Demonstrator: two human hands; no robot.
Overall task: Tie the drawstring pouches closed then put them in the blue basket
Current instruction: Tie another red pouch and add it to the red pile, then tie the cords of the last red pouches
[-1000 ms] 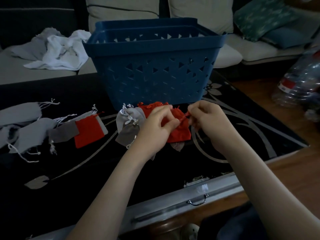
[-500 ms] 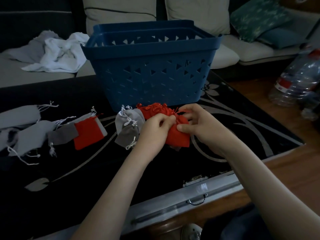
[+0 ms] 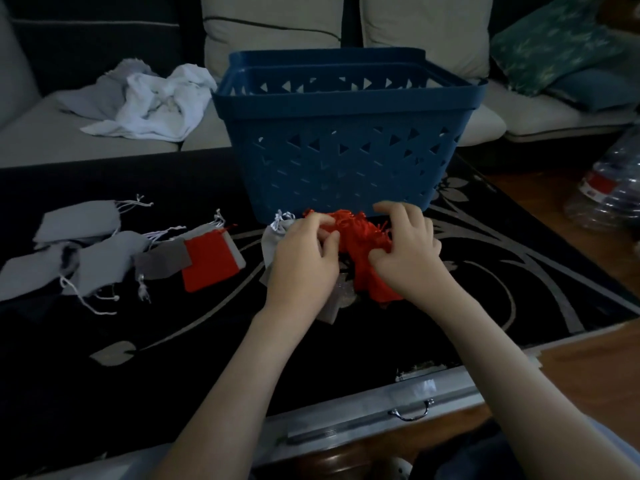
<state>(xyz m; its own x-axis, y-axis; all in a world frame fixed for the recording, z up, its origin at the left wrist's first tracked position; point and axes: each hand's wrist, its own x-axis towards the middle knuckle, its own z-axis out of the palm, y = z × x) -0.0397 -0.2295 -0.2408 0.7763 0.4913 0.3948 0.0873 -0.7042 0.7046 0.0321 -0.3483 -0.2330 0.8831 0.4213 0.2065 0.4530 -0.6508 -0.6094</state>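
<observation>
A home living room: cushioned sofa (image 3: 277, 29), coffee table (image 3: 104, 341).

Matt blue plastic basket (image 3: 346, 161), its walls pierced with triangular holes, on a smooth, glossy black worktop (image 3: 173, 358) patterned in dull silver. The soft red cloth drawstring pouch (image 3: 363, 244) shows a gathered, tufted neck. The flat grey cloth pouches (image 3: 79, 223) look matt, with thin white cords. A polished metal drawer handle (image 3: 412, 412) glints on a satin silver-grey drawer front (image 3: 363, 415). Crumpled white cloth (image 3: 156, 102) lies on a cream fabric sofa (image 3: 34, 133). Clear, shiny plastic bottles (image 3: 613, 195) stand on a varnished brown wood floor (image 3: 533, 202).
</observation>
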